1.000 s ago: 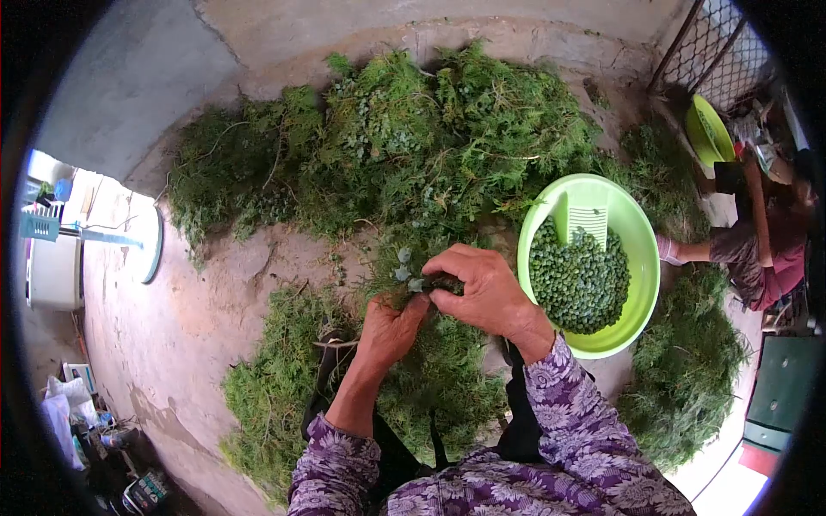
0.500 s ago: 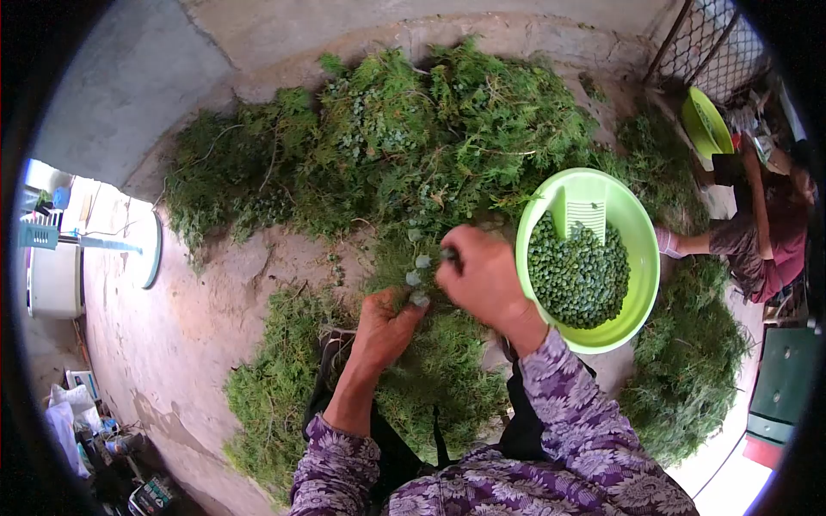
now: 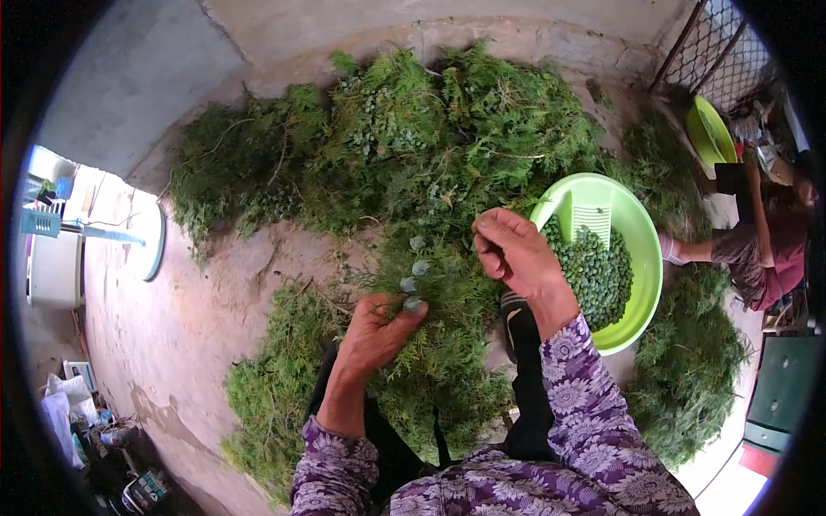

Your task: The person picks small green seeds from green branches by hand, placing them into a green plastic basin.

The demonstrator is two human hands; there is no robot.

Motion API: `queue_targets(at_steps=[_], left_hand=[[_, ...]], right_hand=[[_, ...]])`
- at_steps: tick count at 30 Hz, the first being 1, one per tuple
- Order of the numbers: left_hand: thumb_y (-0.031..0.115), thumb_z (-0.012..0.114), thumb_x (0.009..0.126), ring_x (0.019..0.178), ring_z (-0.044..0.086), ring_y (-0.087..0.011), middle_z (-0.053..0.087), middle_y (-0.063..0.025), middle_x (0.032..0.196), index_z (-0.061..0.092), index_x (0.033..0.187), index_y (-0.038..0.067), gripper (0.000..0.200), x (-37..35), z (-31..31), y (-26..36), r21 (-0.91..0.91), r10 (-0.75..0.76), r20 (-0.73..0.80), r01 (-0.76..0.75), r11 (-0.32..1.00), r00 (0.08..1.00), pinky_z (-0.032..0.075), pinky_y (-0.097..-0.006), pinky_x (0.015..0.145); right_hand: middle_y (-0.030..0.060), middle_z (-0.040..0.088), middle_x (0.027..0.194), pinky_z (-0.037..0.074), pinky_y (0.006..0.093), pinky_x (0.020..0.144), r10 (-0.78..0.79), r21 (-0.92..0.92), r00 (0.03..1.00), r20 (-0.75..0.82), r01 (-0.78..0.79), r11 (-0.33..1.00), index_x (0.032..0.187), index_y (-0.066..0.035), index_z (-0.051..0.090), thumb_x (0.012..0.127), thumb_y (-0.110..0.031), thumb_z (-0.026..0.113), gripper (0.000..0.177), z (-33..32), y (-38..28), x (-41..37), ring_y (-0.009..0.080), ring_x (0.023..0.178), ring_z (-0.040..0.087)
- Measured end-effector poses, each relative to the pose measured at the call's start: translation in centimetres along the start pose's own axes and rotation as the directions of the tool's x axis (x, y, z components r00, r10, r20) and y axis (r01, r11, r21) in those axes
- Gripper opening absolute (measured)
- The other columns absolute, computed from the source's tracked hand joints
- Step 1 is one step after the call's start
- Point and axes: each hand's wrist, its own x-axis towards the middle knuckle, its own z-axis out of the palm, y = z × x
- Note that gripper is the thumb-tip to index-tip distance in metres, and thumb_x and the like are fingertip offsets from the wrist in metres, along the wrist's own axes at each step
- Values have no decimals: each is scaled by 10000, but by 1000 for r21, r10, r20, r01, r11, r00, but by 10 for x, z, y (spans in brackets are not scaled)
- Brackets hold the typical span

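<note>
My left hand is closed on an evergreen sprig with scale-like leaves. Several pale blue-green cones show along it, one right at my thumb tip. To the right, my right hand hovers beside the near-left rim of a light green basin, apart from the sprig. Its fingers are curled in, and what they hold, if anything, is hidden. Small green cones fill much of the basin, below its ribbed washboard part.
Cut evergreen branches are heaped along the wall, with more around my feet. Another person sits at the right near a second green basin. A fan base stands left; clutter lies lower left.
My right hand has moved right and slightly up, away from the sprig toward the basin. My left hand stays nearly in place with the sprig. The view has shifted slightly.
</note>
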Motion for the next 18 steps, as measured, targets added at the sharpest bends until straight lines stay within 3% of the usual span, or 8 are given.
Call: queue_targets(at_steps=[2,6,10,11,13,18], left_hand=[[154,598,803,517,343,-22,421,70,552,491,608,34,253,-2,-3,3,-34,-32,-9,32,999,999,268,-227,434],[118,618,787,621,453,-27,524,33,687,479,781,25,167,-7,-10,9,-75,-75,-64,70,995,995,355,-188,525],[110,622,785,700,509,-46,567,-8,794,363,951,24,319,-8,-17,-2,-107,-143,-95,133,985,985,398,-186,593],[110,622,785,700,509,-46,567,-8,794,363,951,24,319,-7,-17,-4,-108,-143,-97,133,985,985,398,-186,593],[115,622,786,726,507,-45,573,-24,815,339,937,33,331,-7,-17,-5,-143,-112,-69,101,985,991,403,-196,609],[123,617,790,740,507,-46,579,-19,827,355,949,28,321,-7,-18,-3,-87,-118,-40,114,990,992,401,-197,636]], right_hand=[[3,525,692,340,179,419,75,-287,997,2,-72,955,819,-61,530,830,-214,549,155,1,3,1,68,499,457],[-17,540,735,389,193,501,171,-440,983,67,-124,889,924,-59,558,825,-268,559,231,10,8,1,62,615,499],[-25,541,771,412,196,529,248,-341,965,80,-207,917,1030,-50,534,816,-274,570,312,23,15,-2,53,651,500],[-25,541,771,412,196,529,250,-341,965,82,-208,917,1030,-50,534,816,-274,570,312,21,19,0,53,651,500],[-35,540,783,411,178,529,224,-227,940,256,-167,959,1091,-46,505,798,-253,592,370,16,27,6,38,644,491],[-48,541,774,402,166,513,158,-218,921,355,-83,972,1132,-37,485,766,-177,608,411,21,20,3,24,640,488]])
